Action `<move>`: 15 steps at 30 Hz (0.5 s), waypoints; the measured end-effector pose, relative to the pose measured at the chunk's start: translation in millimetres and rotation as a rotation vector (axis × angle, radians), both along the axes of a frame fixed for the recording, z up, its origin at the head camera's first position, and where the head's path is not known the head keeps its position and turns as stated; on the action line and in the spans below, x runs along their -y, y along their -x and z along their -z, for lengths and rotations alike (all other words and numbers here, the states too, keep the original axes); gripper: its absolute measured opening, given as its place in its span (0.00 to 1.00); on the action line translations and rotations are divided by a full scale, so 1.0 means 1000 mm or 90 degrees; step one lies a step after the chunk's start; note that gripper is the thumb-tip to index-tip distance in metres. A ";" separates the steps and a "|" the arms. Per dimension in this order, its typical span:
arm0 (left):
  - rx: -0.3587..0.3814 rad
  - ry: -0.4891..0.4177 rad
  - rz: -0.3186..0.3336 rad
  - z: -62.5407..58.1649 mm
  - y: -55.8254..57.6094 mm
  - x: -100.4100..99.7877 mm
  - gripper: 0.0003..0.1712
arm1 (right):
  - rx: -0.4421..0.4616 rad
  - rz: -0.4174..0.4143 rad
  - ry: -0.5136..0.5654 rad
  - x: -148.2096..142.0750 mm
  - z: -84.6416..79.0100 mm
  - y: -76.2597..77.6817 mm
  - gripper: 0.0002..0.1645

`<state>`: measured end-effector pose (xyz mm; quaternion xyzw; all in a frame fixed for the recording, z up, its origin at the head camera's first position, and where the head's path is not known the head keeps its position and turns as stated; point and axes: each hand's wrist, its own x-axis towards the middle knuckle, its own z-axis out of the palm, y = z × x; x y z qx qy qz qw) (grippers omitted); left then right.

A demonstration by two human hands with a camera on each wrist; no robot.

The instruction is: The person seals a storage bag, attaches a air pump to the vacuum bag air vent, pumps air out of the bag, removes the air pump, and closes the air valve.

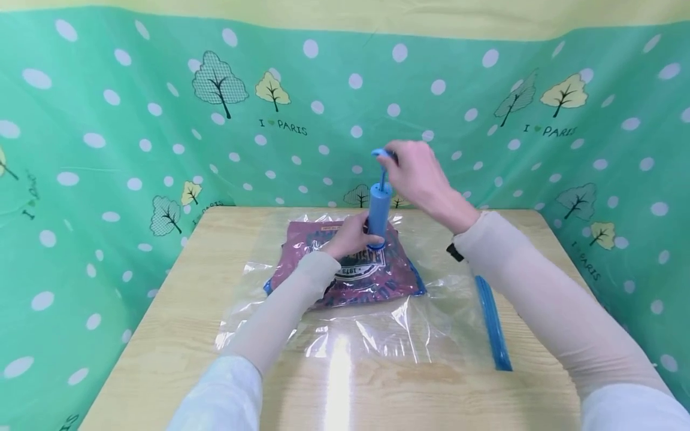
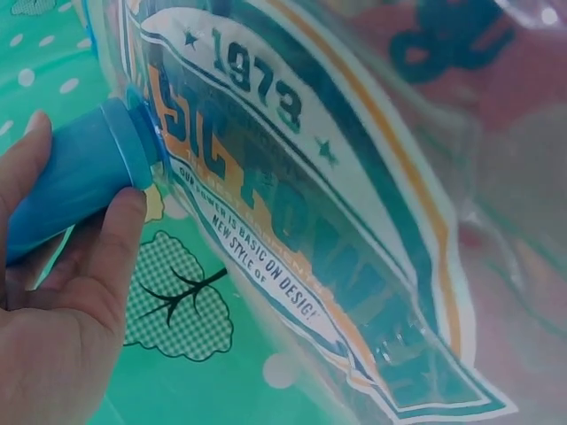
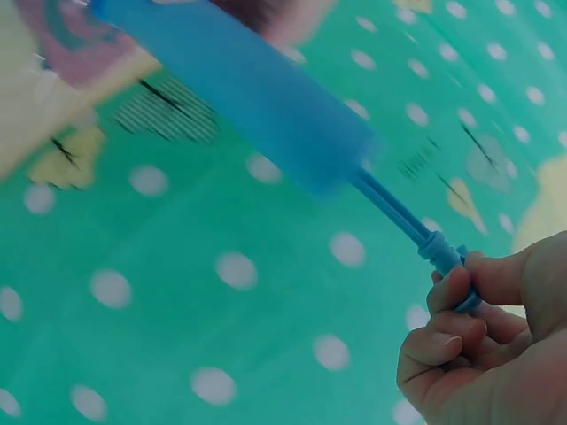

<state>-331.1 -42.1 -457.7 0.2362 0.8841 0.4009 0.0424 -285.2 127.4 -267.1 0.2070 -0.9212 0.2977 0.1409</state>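
A blue hand pump stands nearly upright on a clear plastic bag. Inside the bag lies a folded maroon garment with a printed badge; in the left wrist view its print reads "1973". My left hand grips the pump's barrel low down, close to where it meets the bag. Above, my right hand holds the pump's handle between thumb and curled fingers. The pump's rod is drawn partway out of the barrel.
The bag spreads over a light wooden table. A blue strip runs along the bag's right side. Green dotted curtains with printed trees hang behind the table and on both sides.
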 end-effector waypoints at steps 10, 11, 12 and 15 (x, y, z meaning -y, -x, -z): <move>0.011 0.003 -0.018 0.000 0.001 0.000 0.31 | -0.150 0.079 0.019 0.002 -0.070 -0.016 0.19; 0.013 0.001 -0.016 0.000 0.000 -0.001 0.31 | -0.164 0.090 0.027 0.002 -0.073 -0.018 0.19; 0.012 -0.001 -0.013 0.000 0.000 -0.002 0.32 | -0.176 0.100 0.035 0.002 -0.075 -0.019 0.19; 0.010 0.000 -0.004 0.000 -0.001 -0.005 0.34 | -0.202 0.105 0.047 0.002 -0.077 -0.020 0.19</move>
